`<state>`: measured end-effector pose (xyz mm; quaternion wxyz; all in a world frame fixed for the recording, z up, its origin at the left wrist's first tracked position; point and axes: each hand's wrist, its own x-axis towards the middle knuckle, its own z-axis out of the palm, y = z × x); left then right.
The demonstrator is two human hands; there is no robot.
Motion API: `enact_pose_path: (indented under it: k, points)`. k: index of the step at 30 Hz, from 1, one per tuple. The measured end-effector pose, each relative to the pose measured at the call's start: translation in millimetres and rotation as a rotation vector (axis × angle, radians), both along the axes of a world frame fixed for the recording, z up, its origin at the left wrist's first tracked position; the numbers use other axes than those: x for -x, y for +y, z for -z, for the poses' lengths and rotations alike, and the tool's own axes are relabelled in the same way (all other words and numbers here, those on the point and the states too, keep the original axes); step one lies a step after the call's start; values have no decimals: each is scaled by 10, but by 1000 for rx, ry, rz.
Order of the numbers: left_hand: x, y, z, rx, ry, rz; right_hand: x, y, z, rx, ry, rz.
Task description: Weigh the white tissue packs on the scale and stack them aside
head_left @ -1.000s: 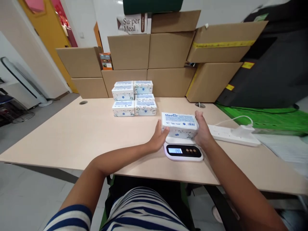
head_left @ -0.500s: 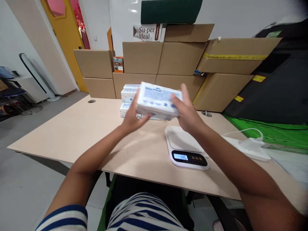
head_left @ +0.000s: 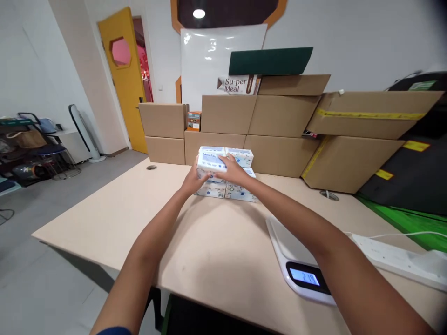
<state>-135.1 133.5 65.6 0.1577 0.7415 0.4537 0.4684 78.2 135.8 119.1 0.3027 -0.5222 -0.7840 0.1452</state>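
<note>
Both hands grip a white and blue tissue pack [head_left: 210, 160] at the front left of a stack of similar packs. My left hand [head_left: 194, 180] wraps its left end, thumb along the lower front. My right hand [head_left: 233, 170] holds the other end, fingers on top. Beneath and beside it are stacked tissue packs [head_left: 240, 192]; whether the held pack fully rests on them I cannot tell. A white kitchen scale [head_left: 284, 239] lies under my right forearm, its display lit and partly covered by the arm.
Cardboard boxes [head_left: 223, 114] line the back of the table [head_left: 115, 218]. A white power strip [head_left: 394, 256] with a cable lies at the right. A black case [head_left: 391, 163] stands behind it, beside green material [head_left: 387, 211]. A cable hole [head_left: 151, 167] sits at the back left.
Both hands have carried the tissue pack forward and left, from above the scale's far side to the stack. The camera view has tilted up. The scale's reading has changed.
</note>
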Motion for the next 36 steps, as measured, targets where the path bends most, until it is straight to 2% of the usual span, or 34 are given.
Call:
enact_pose_path:
  k: [5, 8, 11, 16, 20, 25, 29, 33, 36]
  points:
    - [57, 171, 261, 83, -19, 64, -87, 111, 285, -18, -84, -10]
    - [116, 190, 360, 137, -35, 44, -106, 188, 333, -17, -86, -33]
    - [131, 179, 380, 163, -55, 1, -158, 266, 348, -7, -43, -71]
    - [117, 180, 373, 235, -170, -64, -434, 307, 412, 5, 82, -115]
    - [157, 213, 360, 290, -255, 0, -676, 238, 459, 30, 72, -88]
    - [250, 217, 301, 371, -308, 127, -634, 153, 434, 76, -51, -106]
    - [324, 178, 242, 437, -319, 148, -619, 119, 412, 63, -110, -86]
    - [367, 164, 161, 438, -361, 25, -900, 90, 437, 53, -209, 20]
    - [336, 171, 35, 325, -432, -137, -1111, 63, 480, 111, -344, 49]
